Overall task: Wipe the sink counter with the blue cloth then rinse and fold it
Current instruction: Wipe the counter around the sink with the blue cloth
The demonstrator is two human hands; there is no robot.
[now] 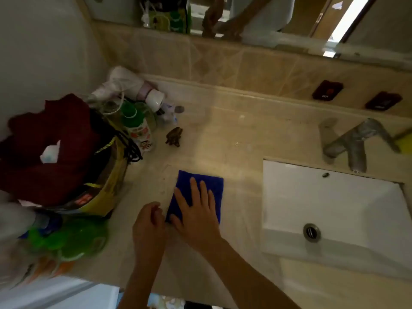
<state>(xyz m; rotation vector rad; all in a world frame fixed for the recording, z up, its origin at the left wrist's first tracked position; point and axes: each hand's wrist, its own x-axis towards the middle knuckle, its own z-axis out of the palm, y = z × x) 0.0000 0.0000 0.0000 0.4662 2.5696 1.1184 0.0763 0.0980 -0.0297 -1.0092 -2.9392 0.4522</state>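
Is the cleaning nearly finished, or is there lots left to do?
Nearly finished, it seems. The blue cloth lies on the counter as a neat folded rectangle, beside the sink. The right hand presses it flat; the left hand is curled at its near corner. No water runs from the tap.

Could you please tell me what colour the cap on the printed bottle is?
Green: the bottle's cap shows best in the head view.

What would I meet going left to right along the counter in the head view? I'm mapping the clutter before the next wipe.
Dark red cloth → green-capped bottle → small brown figurine → blue cloth under the right hand → white sink.
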